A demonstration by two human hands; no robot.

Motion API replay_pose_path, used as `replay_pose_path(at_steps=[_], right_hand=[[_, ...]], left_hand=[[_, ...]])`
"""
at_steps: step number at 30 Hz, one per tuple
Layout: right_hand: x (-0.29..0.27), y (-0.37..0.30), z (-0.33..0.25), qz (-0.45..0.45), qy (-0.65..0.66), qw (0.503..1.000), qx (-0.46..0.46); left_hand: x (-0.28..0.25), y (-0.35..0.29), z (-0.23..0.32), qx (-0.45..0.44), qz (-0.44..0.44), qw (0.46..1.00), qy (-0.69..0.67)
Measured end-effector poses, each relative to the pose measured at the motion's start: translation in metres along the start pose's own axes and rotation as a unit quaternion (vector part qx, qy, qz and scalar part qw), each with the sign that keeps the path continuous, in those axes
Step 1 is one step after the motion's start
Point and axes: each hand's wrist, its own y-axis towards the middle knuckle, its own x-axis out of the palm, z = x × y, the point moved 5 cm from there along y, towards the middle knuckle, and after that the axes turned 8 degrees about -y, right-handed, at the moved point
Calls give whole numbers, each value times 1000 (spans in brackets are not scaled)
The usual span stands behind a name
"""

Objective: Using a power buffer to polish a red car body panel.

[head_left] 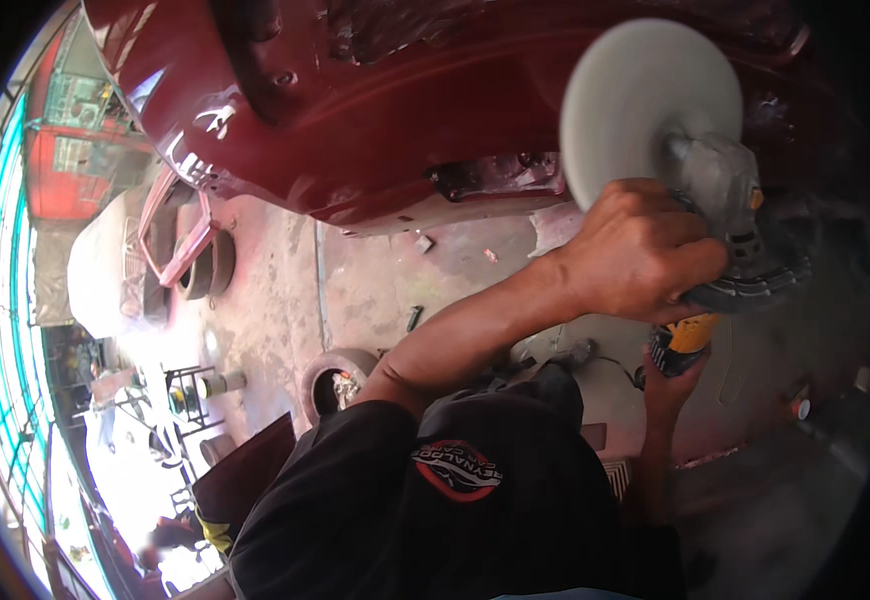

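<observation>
My left hand [645, 245] is closed around the front grip of a power polisher [725, 185], just behind its round white pad [645, 110]. Lower down, my right hand [677, 380] wraps the yellow and black rear body of the same tool. The pad's face looks smeared, as if spinning. It stands in front of a glossy dark red car body panel [375, 140]; whether it touches the paint I cannot tell. A recessed opening [500, 177] shows in the panel left of the pad.
A cord [615, 362] trails near my right hand. On the concrete floor [285, 270] lie a tyre [312, 385] beside my left elbow and a small dark object [414, 318]. Further left are a pinkish door frame [190, 243], another tyre [217, 265] and a red vehicle [60, 180].
</observation>
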Motion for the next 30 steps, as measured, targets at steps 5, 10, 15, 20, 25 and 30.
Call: replay_pose_path(at_steps=[5,10,15,20,25,30], right_hand=[[20,-23,9,-16,35,999,14],[91,-61,-27,-92,50,994,-20],[164,-107,-89,-158,86,982,-61],[224,-149,-116,-197,-11,973,-121],[261,-163,-139,-213,46,971,-99],[251,-166,-154,-164,67,979,-105]], left_hand=[[-22,-31,11,-43,-26,999,4],[-116,-102,29,-37,-84,996,18],[-208,-165,60,-16,-21,996,86],[-281,-221,80,-76,-57,990,100],[-316,-225,88,-72,-48,990,108],[-303,-203,81,-49,-61,988,136]])
